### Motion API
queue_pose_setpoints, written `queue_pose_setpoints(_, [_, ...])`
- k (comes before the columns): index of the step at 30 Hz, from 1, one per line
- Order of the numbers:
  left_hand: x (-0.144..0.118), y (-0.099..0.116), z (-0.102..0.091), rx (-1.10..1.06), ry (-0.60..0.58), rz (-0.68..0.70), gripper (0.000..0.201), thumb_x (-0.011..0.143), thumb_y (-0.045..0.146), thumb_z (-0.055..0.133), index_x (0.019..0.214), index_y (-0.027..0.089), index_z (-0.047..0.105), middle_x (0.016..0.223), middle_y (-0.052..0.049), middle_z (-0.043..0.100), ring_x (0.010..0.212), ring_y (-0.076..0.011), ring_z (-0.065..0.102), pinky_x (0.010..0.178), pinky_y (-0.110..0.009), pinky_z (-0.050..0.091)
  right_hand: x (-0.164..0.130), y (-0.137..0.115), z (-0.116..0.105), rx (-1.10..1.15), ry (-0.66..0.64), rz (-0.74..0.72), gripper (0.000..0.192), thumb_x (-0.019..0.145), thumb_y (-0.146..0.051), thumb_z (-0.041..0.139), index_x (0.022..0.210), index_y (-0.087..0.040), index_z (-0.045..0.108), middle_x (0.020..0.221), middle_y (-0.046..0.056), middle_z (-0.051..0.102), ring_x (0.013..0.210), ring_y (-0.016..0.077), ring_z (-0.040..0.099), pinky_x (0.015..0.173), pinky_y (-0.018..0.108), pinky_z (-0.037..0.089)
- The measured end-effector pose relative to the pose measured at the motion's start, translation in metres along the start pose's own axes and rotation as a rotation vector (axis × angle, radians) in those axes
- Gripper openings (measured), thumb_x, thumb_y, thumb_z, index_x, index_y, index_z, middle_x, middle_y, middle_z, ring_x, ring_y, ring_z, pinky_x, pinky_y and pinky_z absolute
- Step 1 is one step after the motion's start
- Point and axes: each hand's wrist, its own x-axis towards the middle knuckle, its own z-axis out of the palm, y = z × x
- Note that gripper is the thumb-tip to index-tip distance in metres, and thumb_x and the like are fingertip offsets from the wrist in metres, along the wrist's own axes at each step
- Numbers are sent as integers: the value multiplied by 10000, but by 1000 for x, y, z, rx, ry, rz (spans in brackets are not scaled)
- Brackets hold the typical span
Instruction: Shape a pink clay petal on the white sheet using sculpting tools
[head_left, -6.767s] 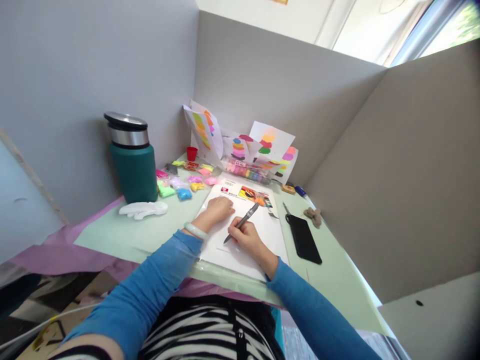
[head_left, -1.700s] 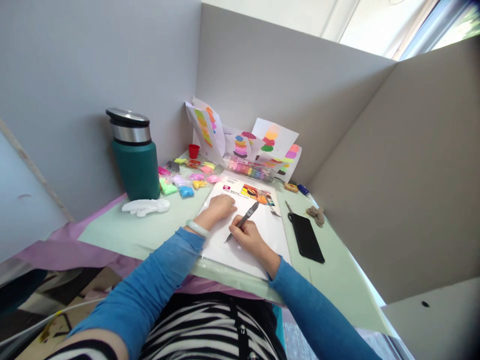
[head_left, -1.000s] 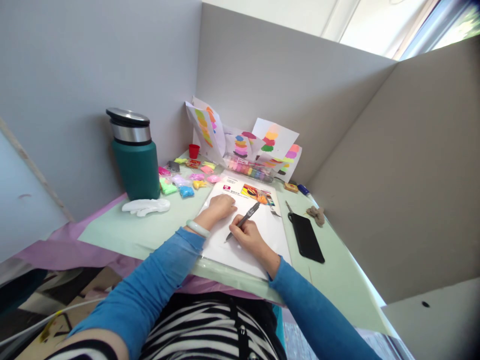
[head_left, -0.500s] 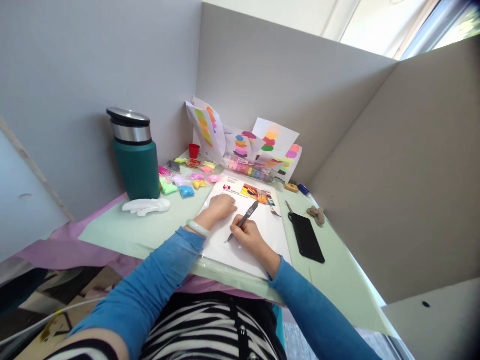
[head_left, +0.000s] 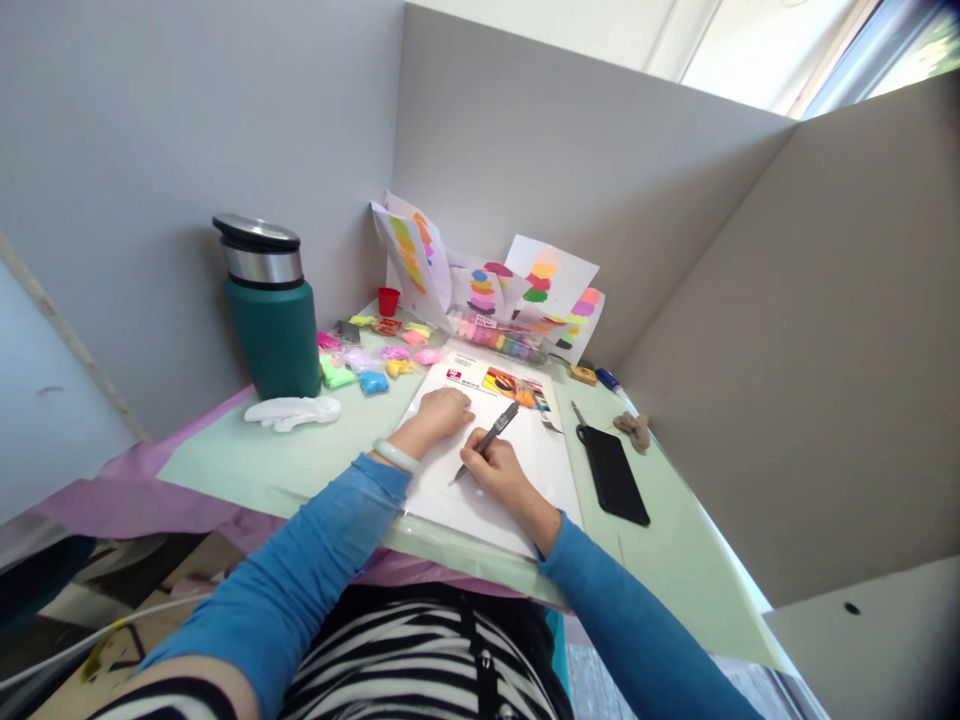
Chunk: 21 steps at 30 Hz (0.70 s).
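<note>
Pen clamped in right hand grip, tip on paper, left hand flat.

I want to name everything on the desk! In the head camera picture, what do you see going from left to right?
Green flask → white clay shape → left hand → pen in the right hand → black phone → brown lump.

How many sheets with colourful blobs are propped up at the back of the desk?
3 clearly: one sheet leaning at the left, a low one in the middle, one at the right. A further sheet peeks out below the right one; more may be hidden behind.
</note>
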Motion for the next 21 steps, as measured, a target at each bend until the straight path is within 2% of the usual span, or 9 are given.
queue_pose_setpoints(7, [-2, 1, -1, -14, -2, 0, 329, 838, 395, 470, 1011, 217, 686, 1112, -100, 656, 1036, -242, 596, 846, -309, 459, 1, 1, 0, 28, 10, -2, 145, 771, -264, 507, 651, -190, 471, 533, -52, 432, 495, 87, 381, 496, 211, 319])
queue_pose_setpoints(13, [0, 1, 1, 9, 8, -4, 314, 835, 370, 466, 1004, 230, 691, 1102, -89, 662, 1021, -236, 604, 822, -300, 465, 1, -2, -2, 153, 66, 96, 185, 774, -317, 530, 650, -193, 471, 475, -60, 436, 437, 82, 366, 448, 208, 303])
queue_pose_setpoints(21, [3, 0, 1, 6, 7, -9, 357, 846, 430, 467, 1052, 231, 681, 1133, -102, 650, 1044, -253, 596, 854, -324, 457, -3, -3, -1, 112, 3, 85, 187, 794, -315, 535, 663, -189, 494, 482, -54, 462, 445, 83, 387, 456, 207, 316])
